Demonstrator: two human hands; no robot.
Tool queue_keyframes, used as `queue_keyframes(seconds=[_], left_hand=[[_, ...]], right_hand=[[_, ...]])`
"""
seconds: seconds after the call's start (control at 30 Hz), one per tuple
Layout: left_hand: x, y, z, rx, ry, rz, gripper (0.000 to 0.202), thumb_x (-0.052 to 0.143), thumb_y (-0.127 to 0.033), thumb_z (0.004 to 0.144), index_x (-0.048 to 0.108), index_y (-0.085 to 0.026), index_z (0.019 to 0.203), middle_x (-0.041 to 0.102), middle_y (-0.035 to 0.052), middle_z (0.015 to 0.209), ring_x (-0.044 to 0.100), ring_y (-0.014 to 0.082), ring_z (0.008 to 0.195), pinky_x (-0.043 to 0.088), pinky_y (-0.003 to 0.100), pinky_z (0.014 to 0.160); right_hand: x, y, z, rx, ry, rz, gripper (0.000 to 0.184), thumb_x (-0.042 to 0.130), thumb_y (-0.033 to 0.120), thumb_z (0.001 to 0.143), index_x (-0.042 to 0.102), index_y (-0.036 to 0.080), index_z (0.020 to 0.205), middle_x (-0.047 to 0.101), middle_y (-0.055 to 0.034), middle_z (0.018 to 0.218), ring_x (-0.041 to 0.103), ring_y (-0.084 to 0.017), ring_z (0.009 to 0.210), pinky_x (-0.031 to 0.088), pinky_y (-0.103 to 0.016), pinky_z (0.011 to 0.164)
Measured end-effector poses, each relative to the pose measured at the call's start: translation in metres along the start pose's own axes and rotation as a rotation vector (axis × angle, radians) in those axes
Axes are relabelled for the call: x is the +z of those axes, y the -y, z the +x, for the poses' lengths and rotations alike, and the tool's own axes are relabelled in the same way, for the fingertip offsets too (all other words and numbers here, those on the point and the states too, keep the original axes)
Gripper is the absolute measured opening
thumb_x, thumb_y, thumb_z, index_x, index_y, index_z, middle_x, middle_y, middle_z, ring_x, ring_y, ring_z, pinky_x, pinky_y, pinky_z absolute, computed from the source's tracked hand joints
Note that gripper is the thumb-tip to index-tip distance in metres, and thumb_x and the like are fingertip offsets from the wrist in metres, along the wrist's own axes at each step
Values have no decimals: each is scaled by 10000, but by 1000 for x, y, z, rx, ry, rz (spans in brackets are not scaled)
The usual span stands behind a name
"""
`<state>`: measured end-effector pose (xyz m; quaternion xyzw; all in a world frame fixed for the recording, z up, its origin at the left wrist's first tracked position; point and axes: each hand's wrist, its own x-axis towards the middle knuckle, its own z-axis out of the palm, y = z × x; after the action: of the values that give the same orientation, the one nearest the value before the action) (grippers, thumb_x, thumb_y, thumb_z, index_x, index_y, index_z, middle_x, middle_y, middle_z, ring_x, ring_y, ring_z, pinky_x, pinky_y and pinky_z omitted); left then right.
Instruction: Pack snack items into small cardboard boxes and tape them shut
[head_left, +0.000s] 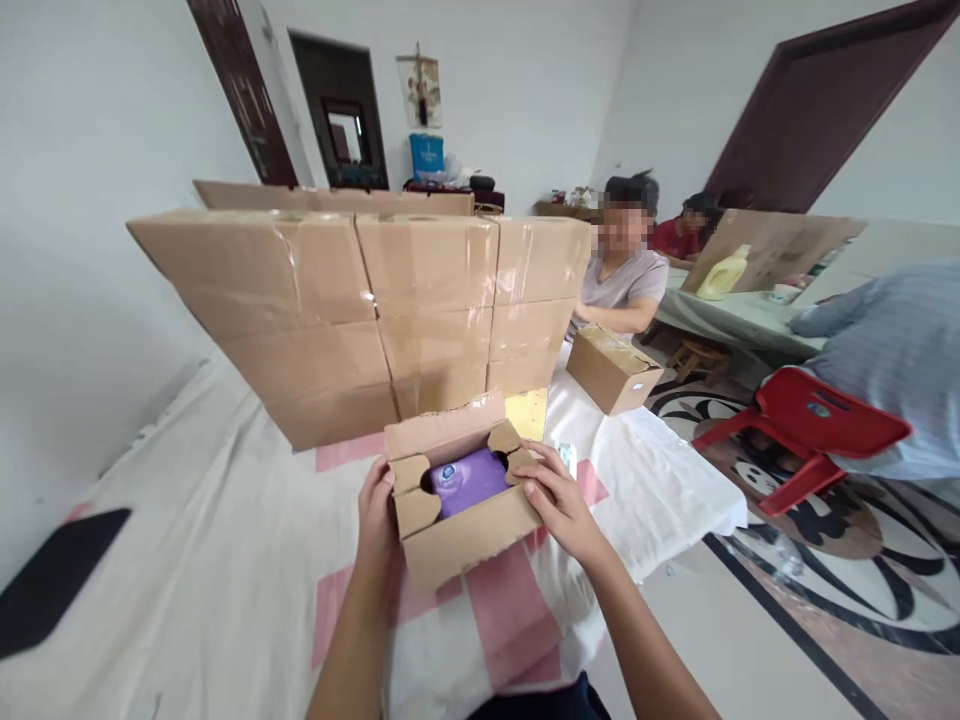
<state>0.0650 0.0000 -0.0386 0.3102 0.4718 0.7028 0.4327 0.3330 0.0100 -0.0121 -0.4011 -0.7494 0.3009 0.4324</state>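
An opened cardboard box sits in front of me on the cloth-covered table, its long flaps spread to the front and back. Inside lies a purple soft pack with a small blue-and-white logo, partly covered by the short end flaps. My left hand grips the box's left end, fingers partly hidden behind it. At the right end, my right hand holds the box, its fingers bent over the short flap and edge.
Behind the box stands a wall of taped cardboard boxes. Another closed carton lies at the table's right side, near a seated person. A black flat object is at far left. A red chair and other people are at right.
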Motion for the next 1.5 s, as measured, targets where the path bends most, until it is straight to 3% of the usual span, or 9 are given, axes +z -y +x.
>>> queue_keyframes(seconds=[0.13,0.27,0.4,0.53,0.73,1.13,1.3,1.4,1.5], left_hand=[[-14,-4,7,157,50,44,88,618,-277,760,682,-216,754,701,43,1050,613,244,1002,465,298,810],[-18,-6,6,264,179,0,264,543,-376,851,623,-206,664,666,69,1077,569,269,1097,435,339,895],[-10,-8,1,226,110,89,285,644,-421,852,563,-206,683,644,69,1113,554,274,1106,418,339,908],[-10,-6,2,316,181,14,504,564,-705,839,628,-210,766,614,104,1120,537,301,1115,424,374,937],[-20,-5,5,296,273,195,85,662,-267,740,595,-215,749,583,91,1151,515,305,1149,401,382,939],[-19,-5,4,356,253,196,41,633,-245,743,634,-231,781,593,67,1128,519,289,1158,393,365,966],[-17,-5,-4,371,175,215,112,637,-336,847,682,-254,907,562,43,1276,502,276,1239,388,339,985],[-18,-4,-4,424,148,285,135,646,-370,855,688,-249,897,560,41,1286,504,279,1248,396,351,995],[-23,-3,1,522,150,372,149,637,-380,864,694,-243,883,582,52,1268,513,298,1247,396,404,1034]], right_hand=[[-18,6,-14,4,179,74,609,596,586,900,538,313,1440,309,-56,1631,254,-337,1520,218,-531,1239],[-28,-5,-25,144,315,164,951,709,547,832,197,338,1606,183,-21,1685,145,-312,1558,143,-551,1256],[-10,-9,-11,207,81,253,744,574,522,948,238,362,1592,312,-36,1644,258,-275,1532,192,-546,1251],[15,-7,15,385,-114,341,690,582,479,943,306,374,1567,342,-2,1631,258,-262,1533,203,-539,1254],[32,-17,22,425,-163,377,667,556,309,882,402,354,1530,316,51,1635,226,-255,1543,210,-537,1259],[38,-20,19,394,-236,401,609,598,374,860,507,302,1459,440,-9,1575,330,-272,1499,278,-492,1243],[22,-24,-10,238,-430,267,505,493,493,965,489,270,1418,589,-119,1399,553,-290,1305,459,-506,1093],[-5,-40,-29,201,-664,63,410,440,483,982,548,249,1301,620,-137,1285,580,-301,1228,491,-505,1031],[-32,-68,-34,247,-733,-31,420,422,506,973,548,247,1279,616,-144,1267,575,-308,1219,501,-509,1008]])
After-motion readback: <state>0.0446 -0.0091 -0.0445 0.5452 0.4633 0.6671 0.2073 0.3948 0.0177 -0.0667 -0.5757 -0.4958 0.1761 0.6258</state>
